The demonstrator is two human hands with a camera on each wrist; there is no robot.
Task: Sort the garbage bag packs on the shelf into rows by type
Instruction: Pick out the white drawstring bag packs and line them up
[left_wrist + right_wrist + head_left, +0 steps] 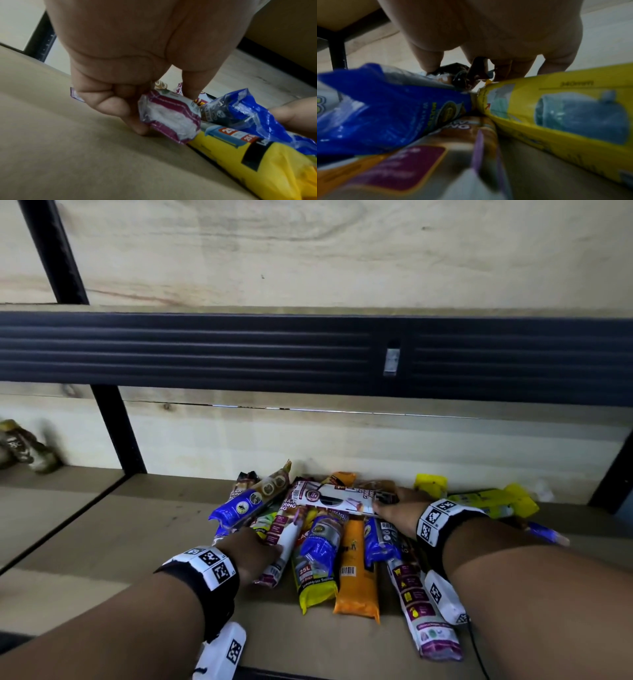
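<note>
Several garbage bag packs lie in a mixed heap on the wooden shelf [137, 542]. My left hand [270, 546] grips a purple and white pack [286, 542] at the heap's near left; in the left wrist view its fingers [120, 108] curl round that pack's end [169, 119]. My right hand [383, 505] reaches farther back and pinches the dark end of a white and maroon pack [342, 498] lying crosswise on top. In the right wrist view its fingertips [429, 63] close on that crumpled dark end [458, 73].
In the heap lie a yellow 25L pack [317, 587], an orange pack [356, 573], blue packs [239, 505] and another purple pack [424, 611]. Yellow packs [479, 498] sit at the back right. A black post [116, 429] and a low beam [239, 354] bound the bay.
</note>
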